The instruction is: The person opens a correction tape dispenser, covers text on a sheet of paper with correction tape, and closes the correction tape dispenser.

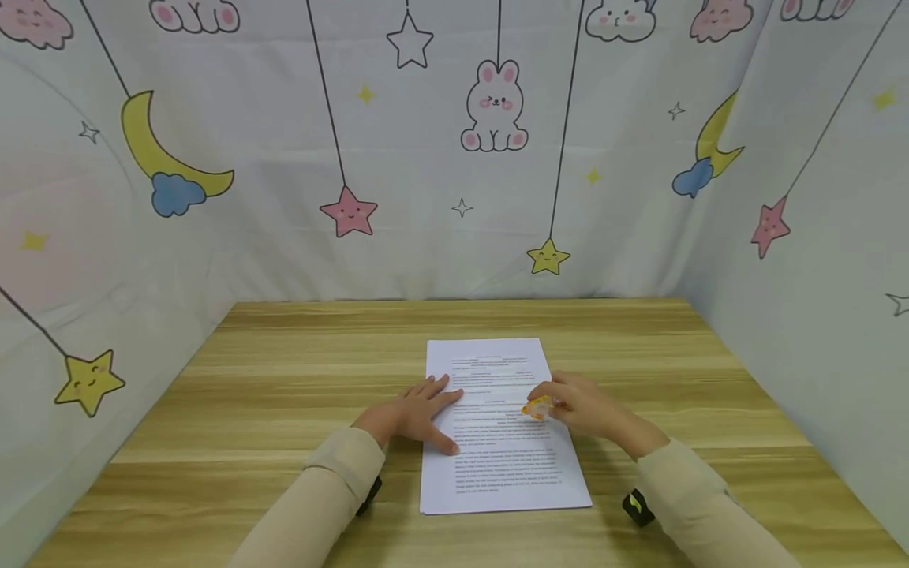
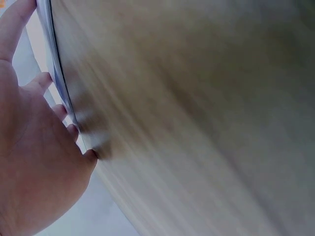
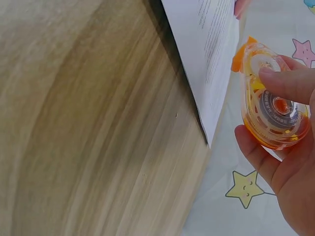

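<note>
the left hand (image 1: 419, 412), fingers spread, touches paper (image 1: 497, 477) with blurred print. the right hand (image 1: 588, 406) grips a tape dispenser (image 3: 270, 118), partly thumb-covered.

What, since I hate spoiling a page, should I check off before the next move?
1. Printed page lying on the table: ok.
2. Left hand on the page: ok, spread over its left edge.
3. Tape dispenser held: ok, in the right hand.
4. Orange end of the dispenser pointing toward the page: ok, by the head view.
5. Orange end touching the paper: cannot tell.
6. Exact wording under the dispenser: cannot tell, too small to read.
</note>
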Demonstrator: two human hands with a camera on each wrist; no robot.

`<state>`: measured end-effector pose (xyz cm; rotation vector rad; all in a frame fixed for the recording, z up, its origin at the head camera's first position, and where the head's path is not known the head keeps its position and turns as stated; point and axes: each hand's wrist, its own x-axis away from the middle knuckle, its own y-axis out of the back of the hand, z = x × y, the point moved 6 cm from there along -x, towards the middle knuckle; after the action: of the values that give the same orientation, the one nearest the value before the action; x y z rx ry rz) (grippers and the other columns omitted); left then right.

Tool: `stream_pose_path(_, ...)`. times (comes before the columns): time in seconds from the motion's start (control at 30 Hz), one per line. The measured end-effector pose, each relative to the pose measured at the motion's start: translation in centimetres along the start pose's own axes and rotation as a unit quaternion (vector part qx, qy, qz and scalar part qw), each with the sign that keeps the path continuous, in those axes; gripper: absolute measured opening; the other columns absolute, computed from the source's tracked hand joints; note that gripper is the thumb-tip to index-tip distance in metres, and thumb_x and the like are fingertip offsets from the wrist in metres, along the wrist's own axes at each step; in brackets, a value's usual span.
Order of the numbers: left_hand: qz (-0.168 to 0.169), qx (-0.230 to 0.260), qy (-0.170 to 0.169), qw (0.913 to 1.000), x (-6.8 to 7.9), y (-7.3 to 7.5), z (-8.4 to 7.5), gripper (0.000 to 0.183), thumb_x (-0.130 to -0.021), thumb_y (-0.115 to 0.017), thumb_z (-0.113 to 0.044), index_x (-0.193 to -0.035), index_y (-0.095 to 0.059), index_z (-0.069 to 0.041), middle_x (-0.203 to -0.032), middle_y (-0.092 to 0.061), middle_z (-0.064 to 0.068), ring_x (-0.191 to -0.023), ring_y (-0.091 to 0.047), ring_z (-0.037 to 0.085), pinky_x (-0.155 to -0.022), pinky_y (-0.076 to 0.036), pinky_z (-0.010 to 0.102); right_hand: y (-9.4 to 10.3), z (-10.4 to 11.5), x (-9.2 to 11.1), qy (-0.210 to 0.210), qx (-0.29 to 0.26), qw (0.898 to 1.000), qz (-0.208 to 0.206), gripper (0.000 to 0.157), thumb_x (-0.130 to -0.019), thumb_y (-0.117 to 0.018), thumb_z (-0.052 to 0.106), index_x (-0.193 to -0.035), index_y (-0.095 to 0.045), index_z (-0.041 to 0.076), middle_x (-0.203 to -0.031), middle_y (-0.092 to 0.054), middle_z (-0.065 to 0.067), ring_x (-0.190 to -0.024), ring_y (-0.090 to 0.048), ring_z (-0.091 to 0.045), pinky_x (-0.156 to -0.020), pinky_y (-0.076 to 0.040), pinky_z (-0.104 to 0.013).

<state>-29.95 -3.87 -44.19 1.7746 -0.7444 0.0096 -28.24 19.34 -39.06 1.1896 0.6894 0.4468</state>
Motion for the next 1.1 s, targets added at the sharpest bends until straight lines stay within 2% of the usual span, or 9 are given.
stream_pose_path(0.13,0.002,-0.010,0.004,0.9999,0.0,0.0,-0.1,0.092,-0.072,-0.067,-0.059,-0.147,-0.022,-0.028,-0.157,-0.004,0.002,-0.144,-0.001,0.027,-0.114,-0.010,0.051,-0.1,0.4,0.4,0.024,0.024,0.999,-0.002,0.033,-0.076,-0.064,-0.001,-0.099,-0.066,0.022,-0.095,-0.061,0.001,-0.071,-0.043,-0.008,-0.062,-0.036,-0.020)
stream_pose_path(0.3,0.008,-0.016,0.013,0.9998,0.1,0.2,-0.4,0.092,-0.072,-0.067,-0.058,-0.147,-0.022,-0.028,-0.157,-0.004,0.002,-0.144,-0.003,0.027,-0.113,-0.011,0.051,-0.6,0.9,0.5,0.024,0.041,0.999,0.015,0.032,-0.078,-0.066,0.002,-0.101,-0.066,0.025,-0.083,-0.055,0.005,-0.067,-0.039,-0.007,-0.059,-0.034,-0.018)
stream_pose_path(0.53,0.013,-0.004,0.015,0.9998,0.3,0.3,-0.7,0.092,-0.073,-0.068,-0.055,-0.147,-0.022,-0.027,-0.157,-0.002,0.003,-0.144,-0.001,0.027,-0.114,-0.010,0.051,-0.6,1.5,0.2,0.045,0.076,0.996,-0.007,0.030,-0.076,-0.069,0.004,-0.097,-0.069,0.026,-0.073,-0.048,0.007,-0.062,-0.034,-0.005,-0.054,-0.030,-0.015)
stream_pose_path(0.87,0.015,0.003,0.014,0.9998,0.5,0.5,-0.9,0.092,-0.073,-0.069,-0.054,-0.147,-0.021,-0.026,-0.157,-0.002,0.004,-0.144,0.000,0.027,-0.114,-0.008,0.051,-1.3,2.0,-0.4,0.068,0.085,0.994,0.007,0.029,-0.079,-0.066,0.002,-0.097,-0.069,0.025,-0.074,-0.050,0.005,-0.063,-0.036,-0.007,-0.057,-0.033,-0.017)
stream_pose_path(1.1,0.018,-0.001,0.011,0.9998,0.4,0.4,-0.8,0.093,-0.073,-0.068,-0.055,-0.148,-0.020,-0.026,-0.157,-0.001,0.004,-0.144,0.001,0.027,-0.114,-0.007,0.050,-1.6,2.4,-0.5,0.082,0.117,0.989,0.029,0.028,-0.080,-0.065,0.003,-0.097,-0.066,0.026,-0.076,-0.047,0.005,-0.064,-0.036,-0.008,-0.057,-0.032,-0.017)
